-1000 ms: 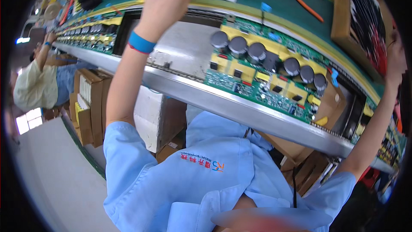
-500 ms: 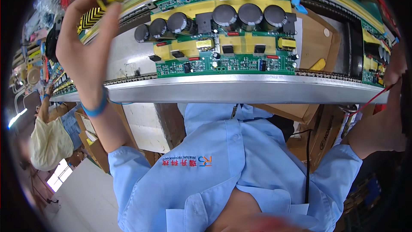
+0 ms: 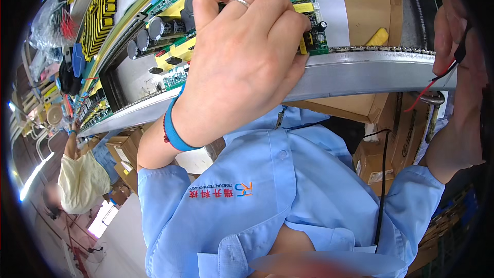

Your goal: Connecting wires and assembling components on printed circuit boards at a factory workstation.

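My left hand (image 3: pixel 242 62) lies over a green circuit board (image 3: pixel 321 46), its fingers curled down onto the components. Whatever is under the fingertips is hidden by the hand. A small yellow and black part (image 3: pixel 303 45) shows beside the little-finger side. Round black capacitors (image 3: pixel 165 28) stand on the board to the left of the hand and behind it. At the far right rim my right hand (image 3: pixel 448 28) is closed around a black piece with a thin red wire (image 3: pixel 428 92) hanging from it. Dark shadow hides part of that hand.
The board sits between metal conveyor rails (image 3: pixel 360 74) with chains. A cardboard tray (image 3: pixel 388 15) with a yellow piece (image 3: pixel 378 37) is to its right. Rows of yellow and black parts (image 3: pixel 100 18) lie at the upper left. Another person (image 3: pixel 82 183) is at far left.
My left hand, raised at the left with a yellow part in its fingers, has moved right and down onto the board. The view has shifted. A black piece now shows in my right hand.
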`<action>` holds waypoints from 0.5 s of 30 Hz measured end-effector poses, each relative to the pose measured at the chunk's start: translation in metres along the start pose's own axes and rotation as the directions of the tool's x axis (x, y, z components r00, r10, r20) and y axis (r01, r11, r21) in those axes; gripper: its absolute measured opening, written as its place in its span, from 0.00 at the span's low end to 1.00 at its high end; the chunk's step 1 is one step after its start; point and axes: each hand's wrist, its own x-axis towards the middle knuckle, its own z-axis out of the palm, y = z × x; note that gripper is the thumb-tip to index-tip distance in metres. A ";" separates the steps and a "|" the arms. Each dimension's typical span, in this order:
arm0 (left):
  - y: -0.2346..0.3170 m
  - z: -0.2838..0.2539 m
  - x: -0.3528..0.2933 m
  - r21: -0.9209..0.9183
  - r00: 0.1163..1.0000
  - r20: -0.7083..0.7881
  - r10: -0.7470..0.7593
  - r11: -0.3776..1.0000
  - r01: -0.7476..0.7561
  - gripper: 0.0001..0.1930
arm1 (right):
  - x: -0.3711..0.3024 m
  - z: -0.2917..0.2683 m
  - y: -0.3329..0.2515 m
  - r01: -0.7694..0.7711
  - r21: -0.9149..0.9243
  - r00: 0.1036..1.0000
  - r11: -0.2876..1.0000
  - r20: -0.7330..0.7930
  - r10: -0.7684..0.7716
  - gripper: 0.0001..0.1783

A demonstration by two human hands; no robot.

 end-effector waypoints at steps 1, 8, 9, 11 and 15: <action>0.004 -0.003 0.002 0.033 0.999 0.035 -0.013 0.999 0.012 0.17 | -0.006 -0.006 0.004 -0.026 0.023 1.000 0.999 0.006 0.026 0.15; 0.002 -0.019 0.010 -0.007 0.999 0.049 -0.008 1.000 0.009 0.16 | -0.012 0.012 0.006 -0.128 0.145 0.989 0.981 0.094 0.115 0.17; 0.000 -0.020 0.008 -0.157 0.999 0.031 -0.012 0.987 0.017 0.15 | -0.007 0.022 0.003 -0.133 0.165 0.986 0.977 0.118 0.114 0.17; 0.000 -0.021 0.006 -0.461 1.000 0.008 -0.026 0.887 0.026 0.12 | -0.006 0.032 -0.003 -0.154 0.195 0.980 0.969 0.155 0.124 0.18; 0.019 -0.012 0.002 -0.909 0.914 0.272 -0.300 0.233 0.347 0.10 | 0.003 0.022 -0.018 -0.381 0.195 0.884 0.904 0.363 0.294 0.16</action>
